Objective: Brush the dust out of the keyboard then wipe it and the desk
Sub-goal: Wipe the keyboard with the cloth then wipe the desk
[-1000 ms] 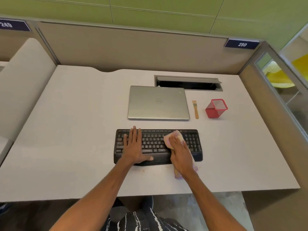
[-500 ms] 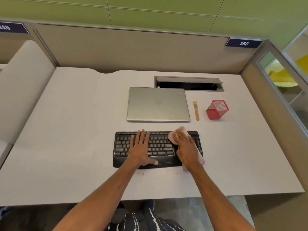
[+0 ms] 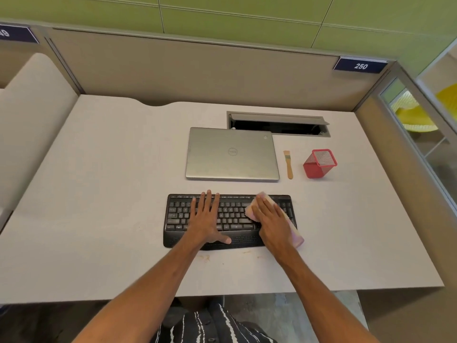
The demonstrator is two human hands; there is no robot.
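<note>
A black keyboard [image 3: 178,219] lies on the grey desk [image 3: 99,194] in front of me. My left hand [image 3: 205,219] rests flat on its middle keys, fingers straight and thumb out on the palm rest. My right hand [image 3: 269,219] presses a pink cloth [image 3: 295,233] flat onto the keyboard's right part, fingers extended over it. The cloth sticks out past my fingertips and at the keyboard's right front corner. A small wooden brush [image 3: 288,164] lies on the desk right of the laptop, untouched.
A closed silver laptop [image 3: 232,154] sits behind the keyboard. A red mesh pen holder [image 3: 319,164] stands right of the brush. An open cable hatch [image 3: 277,125] is at the back. Brownish specks [image 3: 207,257] mark the desk just before the keyboard. Partition walls enclose the desk.
My right hand has slid the cloth to the right and away from me across the keys. My left hand has shifted slightly right on the keyboard.
</note>
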